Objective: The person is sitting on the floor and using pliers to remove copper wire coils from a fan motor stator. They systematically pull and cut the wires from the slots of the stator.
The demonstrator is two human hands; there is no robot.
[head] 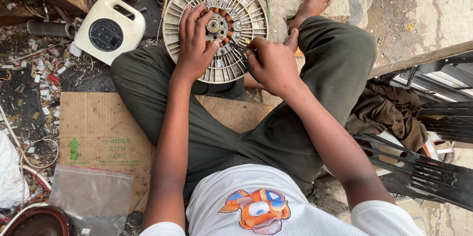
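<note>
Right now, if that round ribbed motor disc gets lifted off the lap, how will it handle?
The disc probably stays stiff: its ribs run radially. Likely centre-heavy, given the copper windings and metal hub. It may tip, since only the left hand steadies it.
</note>
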